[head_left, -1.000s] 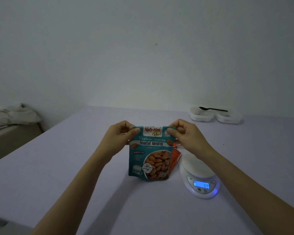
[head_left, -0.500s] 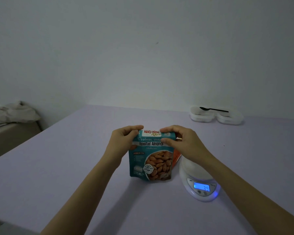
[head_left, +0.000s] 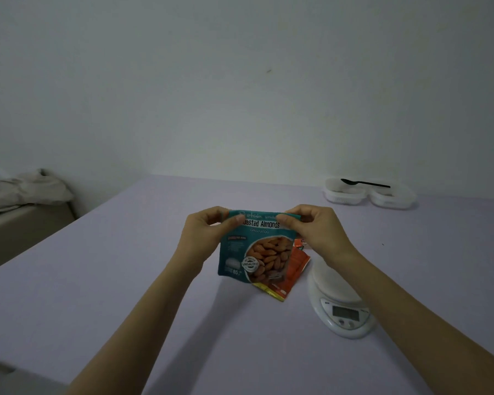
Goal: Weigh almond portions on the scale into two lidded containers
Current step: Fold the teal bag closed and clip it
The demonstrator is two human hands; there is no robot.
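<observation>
**Head view**

1. Hands: the left hand (head_left: 208, 235) and the right hand (head_left: 317, 232) each pinch one top corner of the almond pouch (head_left: 254, 252), with the thumb in front and curled fingers behind. The pouch's top edge runs straight between the two pinches.
2. Pouch: it hangs below the fingers with its print facing the camera (the label reads "Roasted Almonds"). Whether its bottom edge touches the table (head_left: 126, 266) cannot be told.
3. An orange packet (head_left: 295, 269) lies below the right fingers, partly behind the pouch.
4. The white scale (head_left: 340, 303) stands further below the right fingers, partly under the right forearm. Its display is grey, with no digits legible.
5. Beyond the right fingers and well apart from them, the first container (head_left: 341, 195) and the second container (head_left: 392, 199) sit side by side with lids on. A black spoon (head_left: 365, 183) lies across both.
6. Surface and room: the table is flat, pale lilac and dimly lit. It ends at a plain white wall (head_left: 240, 81). Crumpled pale bedding (head_left: 20, 189) lies far left of the left fingers.
</observation>
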